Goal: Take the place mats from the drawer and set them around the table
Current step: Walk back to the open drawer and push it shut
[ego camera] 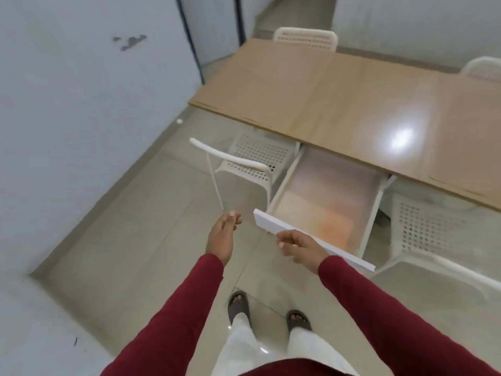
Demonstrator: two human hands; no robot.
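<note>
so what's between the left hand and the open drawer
In the head view, only bare floor tile separates the left hand from the drawer. The drawer's white front panel is its nearest part; the right hand is at that panel.

No legible text, label, brand, number or sign appears on any surface in this view; the picture is blurred throughout.
</note>
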